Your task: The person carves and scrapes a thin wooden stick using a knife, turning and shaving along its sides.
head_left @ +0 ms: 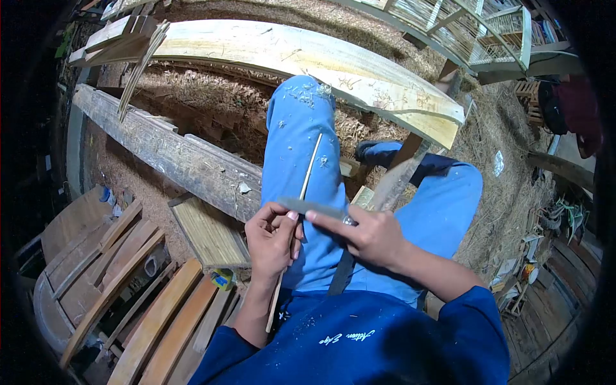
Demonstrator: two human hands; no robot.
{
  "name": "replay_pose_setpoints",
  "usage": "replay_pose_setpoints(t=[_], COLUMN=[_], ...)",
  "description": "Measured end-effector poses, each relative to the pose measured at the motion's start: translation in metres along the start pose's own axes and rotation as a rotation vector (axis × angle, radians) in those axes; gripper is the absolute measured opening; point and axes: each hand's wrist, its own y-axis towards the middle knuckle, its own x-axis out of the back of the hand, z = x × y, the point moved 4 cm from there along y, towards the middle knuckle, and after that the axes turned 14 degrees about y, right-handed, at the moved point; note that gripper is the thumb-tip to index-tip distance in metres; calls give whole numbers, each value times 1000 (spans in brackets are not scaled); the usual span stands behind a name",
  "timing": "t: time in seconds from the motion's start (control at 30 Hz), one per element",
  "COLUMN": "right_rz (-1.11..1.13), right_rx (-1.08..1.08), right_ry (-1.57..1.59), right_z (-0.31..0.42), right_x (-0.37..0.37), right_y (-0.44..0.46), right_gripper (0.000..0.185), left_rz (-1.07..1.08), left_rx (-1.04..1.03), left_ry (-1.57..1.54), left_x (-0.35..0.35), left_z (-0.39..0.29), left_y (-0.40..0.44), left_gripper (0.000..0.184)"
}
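Note:
My left hand (272, 239) is closed around a thin bamboo strip (310, 168), which runs from over my thigh back under my left forearm. A knife (312, 208) lies across the strip, its blade pointing left toward my left thumb. My right hand (369, 234) grips the knife by its handle, with the index finger stretched along the blade. The handle is mostly hidden in my palm. Small shavings (307, 96) cling to the knee of my blue trousers.
Ahead lies a long pale plank (308, 54) with shavings on it. A bundle of thin strips (138, 74) leans at the left against a weathered beam (173, 154). Curved wooden pieces (157, 321) stand at lower left. A slatted frame (471, 29) is at upper right.

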Motion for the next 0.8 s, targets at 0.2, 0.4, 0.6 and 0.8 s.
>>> replay_pose_setpoints(t=[0.2,0.4,0.6,0.8], right_rz=[-130,-143,-123,93], right_rx=[-103,-86,-67,57], right_ry=[-108,-79,-30,27], right_z=[-28,-30,-25,-7], right_x=[10,10,5,-2], right_y=[7,11,10,2], right_gripper=[81,85,81,81], left_rz=[-16,-6,4,7], left_rx=[5,6,-11,-9], left_ry=[39,49,40,34], left_x=[-1,0,1,2], left_z=[-3,-5,-1,1], left_y=[1,1,2,0], left_gripper=[14,14,15,15])
